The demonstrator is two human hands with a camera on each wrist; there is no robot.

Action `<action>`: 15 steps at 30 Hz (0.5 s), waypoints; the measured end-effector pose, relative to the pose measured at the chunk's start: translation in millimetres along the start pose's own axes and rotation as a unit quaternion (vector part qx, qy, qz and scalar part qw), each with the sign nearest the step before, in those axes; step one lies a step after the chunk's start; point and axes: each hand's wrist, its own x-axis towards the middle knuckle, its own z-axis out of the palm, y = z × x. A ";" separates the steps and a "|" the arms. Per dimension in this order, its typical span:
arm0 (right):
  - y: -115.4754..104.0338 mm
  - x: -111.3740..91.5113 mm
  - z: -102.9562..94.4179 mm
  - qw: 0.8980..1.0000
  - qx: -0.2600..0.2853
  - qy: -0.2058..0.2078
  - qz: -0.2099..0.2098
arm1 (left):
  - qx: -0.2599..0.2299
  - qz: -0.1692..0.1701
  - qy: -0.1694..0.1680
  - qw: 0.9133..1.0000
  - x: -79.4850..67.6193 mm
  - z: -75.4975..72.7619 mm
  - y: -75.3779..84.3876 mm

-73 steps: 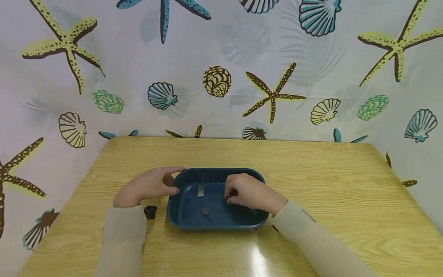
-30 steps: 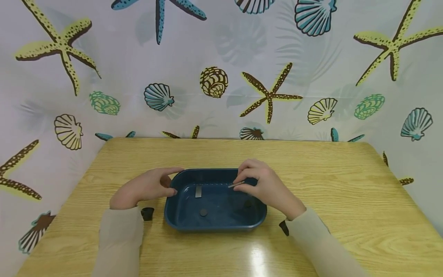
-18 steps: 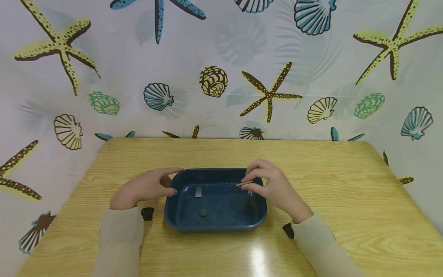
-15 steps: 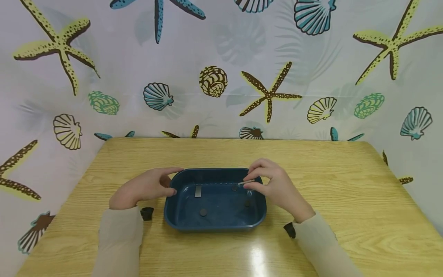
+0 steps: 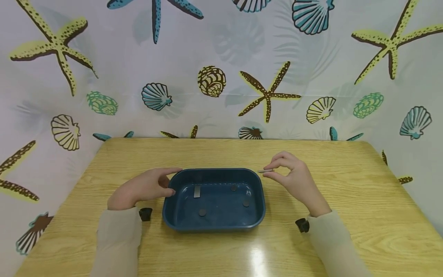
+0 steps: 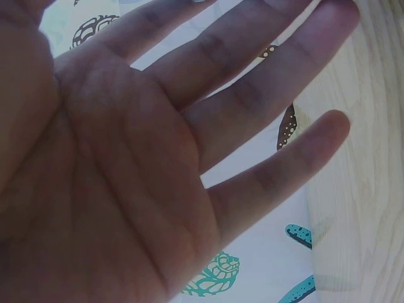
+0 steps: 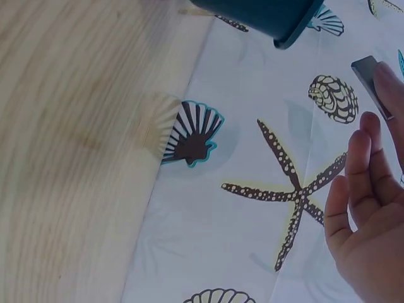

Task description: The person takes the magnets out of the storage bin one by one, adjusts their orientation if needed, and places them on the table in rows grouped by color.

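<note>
A dark blue rounded tub (image 5: 214, 227) stands on the wooden table. My left hand (image 5: 143, 189) touches its left rim with thumb and forefinger; the left wrist view shows that hand's (image 6: 126, 170) fingers stretched out. My right hand (image 5: 294, 177), just past the tub's right far corner and above the table, pinches a small flat metal bar (image 5: 265, 171) between thumb and fingers. In the right wrist view the bar (image 7: 369, 79) looks grey and rectangular. Inside the tub lie a similar grey bar (image 5: 197, 191) and three coin-like discs, one of them a grey disc (image 5: 202, 212) nearest the front.
The wooden table (image 5: 328, 165) runs out to both sides of the tub. A white cloth (image 5: 187, 57) printed with starfish and shells hangs behind it. A small black device (image 5: 145, 214) is at my left wrist and a black device (image 5: 302, 225) at my right wrist.
My right hand reached into the tub, came up with the metal bar and carried it right, out past the rim. The left hand stays at the left rim.
</note>
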 end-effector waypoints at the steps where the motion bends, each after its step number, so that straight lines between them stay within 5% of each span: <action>1: 1.5 -0.1 -1.4 1.000 -0.001 0.002 0.004 | 0.000 -0.001 0.000 1.000 0.1 0.1 0.1; 15: 19.6 -0.8 -5.2 0.995 -0.015 -0.032 0.097 | -0.006 -0.003 0.000 1.000 -1.9 0.2 2.5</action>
